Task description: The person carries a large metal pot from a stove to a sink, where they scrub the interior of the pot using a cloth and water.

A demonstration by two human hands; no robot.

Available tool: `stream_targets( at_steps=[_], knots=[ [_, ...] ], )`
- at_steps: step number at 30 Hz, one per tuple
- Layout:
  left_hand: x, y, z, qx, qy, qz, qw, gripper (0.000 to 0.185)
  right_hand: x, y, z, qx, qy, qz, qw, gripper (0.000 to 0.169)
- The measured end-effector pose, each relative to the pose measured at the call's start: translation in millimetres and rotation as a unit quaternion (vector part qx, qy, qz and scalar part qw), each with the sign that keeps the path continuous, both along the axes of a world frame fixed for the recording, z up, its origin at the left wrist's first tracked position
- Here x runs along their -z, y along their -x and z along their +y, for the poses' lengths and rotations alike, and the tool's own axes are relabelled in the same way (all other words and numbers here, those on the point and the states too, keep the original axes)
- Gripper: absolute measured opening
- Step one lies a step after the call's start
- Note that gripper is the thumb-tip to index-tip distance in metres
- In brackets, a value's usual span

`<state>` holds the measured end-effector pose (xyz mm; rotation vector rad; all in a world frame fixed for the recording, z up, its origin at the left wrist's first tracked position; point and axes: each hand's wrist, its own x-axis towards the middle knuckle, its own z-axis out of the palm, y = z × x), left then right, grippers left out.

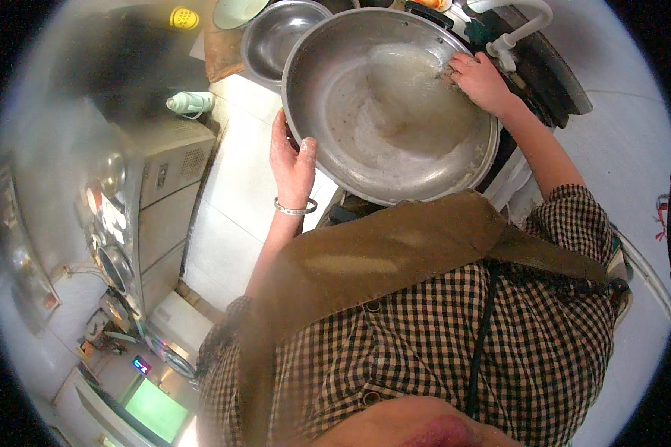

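A large metal wok [346,162] with some cloudy liquid pooled in it is tilted in front of me. My left hand [293,162] grips its rim at the left side, thumb on the near face and fingers behind; a metal bangle is on the wrist. Inside the wok, near the right rim, my right hand [478,78] has bent fingers on a small dark, rough thing, perhaps a scrubber, mostly hidden by the fingers. A black handle [429,15] is fixed to the far rim.
Beyond the wok's left side are a metal basin [274,42] and a pale green bowl [236,12]. A white pipe [523,36] curves at the upper right. To the left stand a pale green thermos flask [193,104] and a kitchen cabinet [168,207] with pans on top.
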<state>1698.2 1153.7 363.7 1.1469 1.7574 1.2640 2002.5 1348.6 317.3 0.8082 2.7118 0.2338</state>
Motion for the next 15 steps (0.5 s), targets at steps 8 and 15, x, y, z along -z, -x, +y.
stream_targets(
  at_steps=[8, 15],
  knots=[
    [0, 0, 1, 0.014, -0.019, -0.017, 1.000, 0.055, 4, -23, 9, -0.089, -0.022, 0.110, 0.990, 0.014],
    [5, 2, -1, 0.012, -0.015, -0.034, 0.999, 0.056, -35, -22, -84, 0.080, 0.186, -0.031, 0.979, 0.016]
  ],
)
